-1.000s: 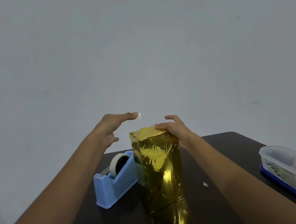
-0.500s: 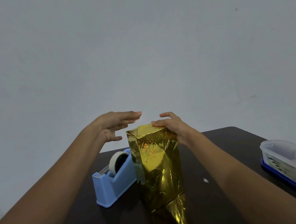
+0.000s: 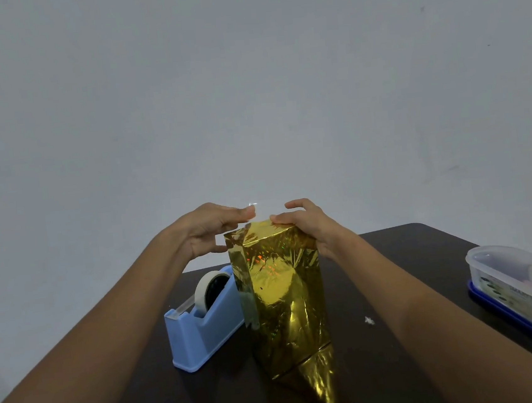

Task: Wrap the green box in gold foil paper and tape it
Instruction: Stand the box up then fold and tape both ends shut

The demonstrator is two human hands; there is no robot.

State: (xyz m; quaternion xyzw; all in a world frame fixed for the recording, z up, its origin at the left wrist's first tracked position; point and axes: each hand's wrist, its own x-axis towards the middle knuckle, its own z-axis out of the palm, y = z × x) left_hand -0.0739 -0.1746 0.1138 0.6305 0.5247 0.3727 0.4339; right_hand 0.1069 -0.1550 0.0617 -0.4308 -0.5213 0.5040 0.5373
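The box (image 3: 281,295), wrapped all over in shiny gold foil paper, stands upright on the dark table (image 3: 398,286); no green shows. My right hand (image 3: 306,226) grips its top right corner, thumb on the top face and palm against the right side. My left hand (image 3: 208,230) hovers just left of the box top with straight fingers and the thumb apart. A small clear piece of tape (image 3: 252,205) clings to its fingertips, above the top's far edge.
A blue tape dispenser (image 3: 202,329) with a white roll stands right behind the box on the left. A clear plastic container (image 3: 523,286) on a blue lid lies at the table's right edge. A tiny white scrap (image 3: 369,320) lies right of the box.
My left hand has come down and rightward, bringing the tape piece close to the box top. My right hand has kept its hold on the top corner.
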